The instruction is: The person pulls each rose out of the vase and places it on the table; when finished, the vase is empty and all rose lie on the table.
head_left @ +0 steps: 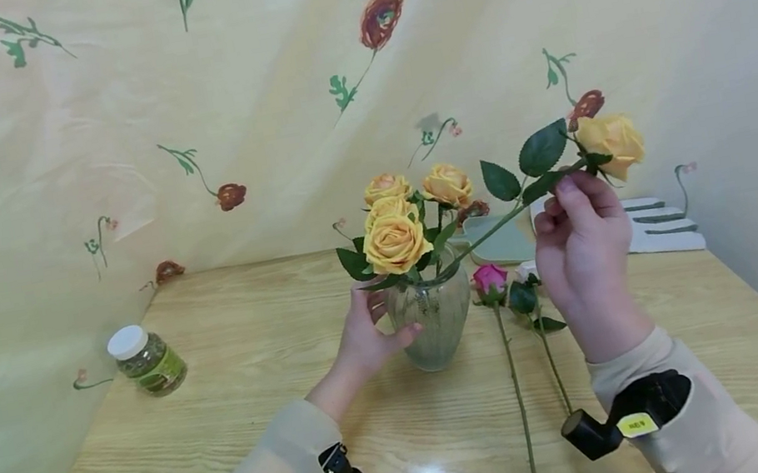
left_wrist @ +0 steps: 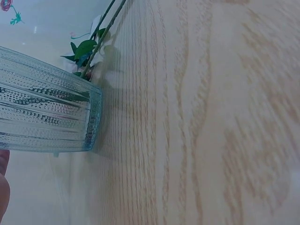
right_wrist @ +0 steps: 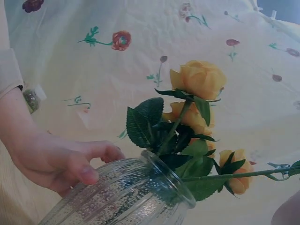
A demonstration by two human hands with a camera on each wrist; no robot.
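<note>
A ribbed clear glass vase (head_left: pixel 433 328) stands on the table with several yellow roses (head_left: pixel 397 243) in it. My left hand (head_left: pixel 365 332) holds the vase's left side, thumb across the front; in the right wrist view the thumb and fingers of that hand (right_wrist: pixel 61 161) lie along the glass (right_wrist: pixel 126 192). Up to the right, my right hand (head_left: pixel 585 251) pinches another yellow rose (head_left: pixel 612 144) just below its bloom. That rose's stem (head_left: pixel 489 234) slants down into the vase mouth. The left wrist view shows the vase's base (left_wrist: pixel 93 119) on the wood.
Right of the vase lie a pink rose (head_left: pixel 490 281) and a pale rose with dark leaves (head_left: pixel 523 297), stems toward me. A white-lidded jar (head_left: pixel 148 360) stands at the left. Behind my right hand are a white slotted piece (head_left: pixel 662 225) and a pale green flat piece (head_left: pixel 499 239).
</note>
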